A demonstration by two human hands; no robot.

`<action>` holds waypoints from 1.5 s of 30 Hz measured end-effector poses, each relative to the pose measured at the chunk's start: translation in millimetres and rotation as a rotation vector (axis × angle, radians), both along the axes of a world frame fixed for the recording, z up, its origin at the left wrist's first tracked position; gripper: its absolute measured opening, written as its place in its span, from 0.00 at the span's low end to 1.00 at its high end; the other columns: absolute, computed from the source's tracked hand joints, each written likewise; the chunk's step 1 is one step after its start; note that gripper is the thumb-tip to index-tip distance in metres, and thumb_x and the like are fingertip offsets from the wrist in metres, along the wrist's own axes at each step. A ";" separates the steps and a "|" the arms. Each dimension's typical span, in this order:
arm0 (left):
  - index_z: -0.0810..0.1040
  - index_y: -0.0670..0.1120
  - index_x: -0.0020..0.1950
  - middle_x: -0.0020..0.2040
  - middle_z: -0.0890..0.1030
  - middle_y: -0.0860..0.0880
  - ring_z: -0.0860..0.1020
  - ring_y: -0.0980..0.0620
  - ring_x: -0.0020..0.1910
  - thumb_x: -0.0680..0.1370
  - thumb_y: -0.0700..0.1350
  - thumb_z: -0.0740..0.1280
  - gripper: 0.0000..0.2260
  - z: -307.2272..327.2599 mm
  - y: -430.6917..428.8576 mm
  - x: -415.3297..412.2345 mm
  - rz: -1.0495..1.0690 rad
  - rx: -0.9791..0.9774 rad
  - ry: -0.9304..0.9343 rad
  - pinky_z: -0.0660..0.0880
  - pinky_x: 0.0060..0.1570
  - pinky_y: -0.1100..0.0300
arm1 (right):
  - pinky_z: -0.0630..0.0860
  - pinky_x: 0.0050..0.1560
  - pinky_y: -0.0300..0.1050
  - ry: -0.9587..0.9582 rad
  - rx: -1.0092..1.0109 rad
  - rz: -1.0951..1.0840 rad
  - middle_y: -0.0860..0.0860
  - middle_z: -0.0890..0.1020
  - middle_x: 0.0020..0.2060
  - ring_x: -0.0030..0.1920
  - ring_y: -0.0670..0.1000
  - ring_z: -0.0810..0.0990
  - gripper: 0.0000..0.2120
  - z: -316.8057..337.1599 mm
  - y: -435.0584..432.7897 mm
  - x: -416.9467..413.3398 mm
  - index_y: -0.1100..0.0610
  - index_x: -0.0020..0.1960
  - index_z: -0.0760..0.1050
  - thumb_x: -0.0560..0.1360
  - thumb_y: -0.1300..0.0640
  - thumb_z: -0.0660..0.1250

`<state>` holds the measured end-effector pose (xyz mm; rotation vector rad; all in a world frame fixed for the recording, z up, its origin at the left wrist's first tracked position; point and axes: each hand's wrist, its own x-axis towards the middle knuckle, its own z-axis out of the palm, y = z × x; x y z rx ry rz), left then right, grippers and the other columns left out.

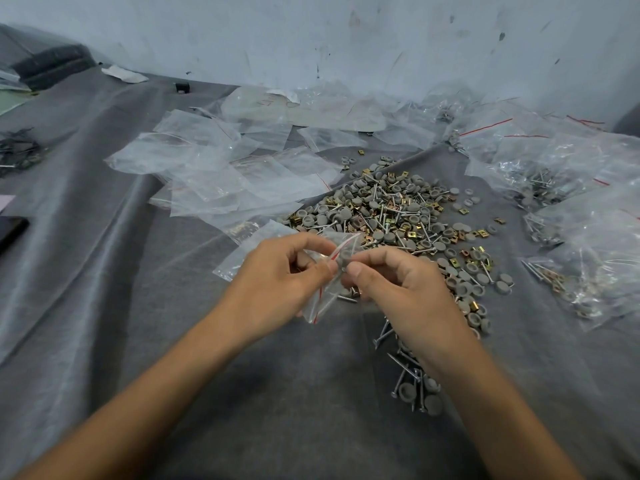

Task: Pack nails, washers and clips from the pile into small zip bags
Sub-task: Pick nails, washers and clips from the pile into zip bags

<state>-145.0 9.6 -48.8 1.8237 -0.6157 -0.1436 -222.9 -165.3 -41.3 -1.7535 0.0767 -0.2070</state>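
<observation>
A small clear zip bag (323, 296) with a red seal line hangs between both hands over the grey cloth. My left hand (280, 275) pinches its left side near the mouth. My right hand (398, 289) pinches the bag's mouth from the right, with a grey washer at its fingertips. Beyond the hands lies the pile (398, 209) of grey washers, silver nails and brass clips. More nails and washers (412, 375) are scattered under my right forearm.
Empty zip bags (221, 171) are spread to the left of the pile. Filled bags (568, 188) are heaped at the right by the wall. A dark phone (10, 230) lies at the left edge, with a dark heap of parts (17, 152) beyond it.
</observation>
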 end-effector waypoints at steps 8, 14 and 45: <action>0.87 0.50 0.49 0.34 0.81 0.53 0.75 0.57 0.32 0.72 0.45 0.74 0.06 22.6 18.0 14.6 0.035 -0.244 0.274 0.70 0.33 0.67 | 0.74 0.35 0.30 -0.043 0.117 -0.047 0.49 0.88 0.45 0.37 0.39 0.80 0.08 6.5 -9.9 -1.4 0.52 0.54 0.81 0.81 0.63 0.66; 0.83 0.48 0.46 0.34 0.80 0.55 0.78 0.59 0.33 0.71 0.45 0.70 0.05 50.8 63.1 43.3 0.044 -0.727 0.622 0.74 0.52 0.62 | 0.75 0.37 0.31 -0.029 -0.003 -0.042 0.47 0.87 0.46 0.40 0.40 0.81 0.11 4.2 -12.8 -2.0 0.42 0.52 0.82 0.81 0.58 0.68; 0.86 0.47 0.44 0.34 0.82 0.51 0.72 0.58 0.29 0.75 0.33 0.69 0.10 48.9 39.9 32.5 0.357 -0.325 -0.002 0.70 0.31 0.67 | 0.70 0.59 0.48 0.104 -0.973 -0.084 0.44 0.77 0.55 0.59 0.49 0.71 0.13 -14.8 -7.9 9.7 0.46 0.63 0.78 0.81 0.45 0.64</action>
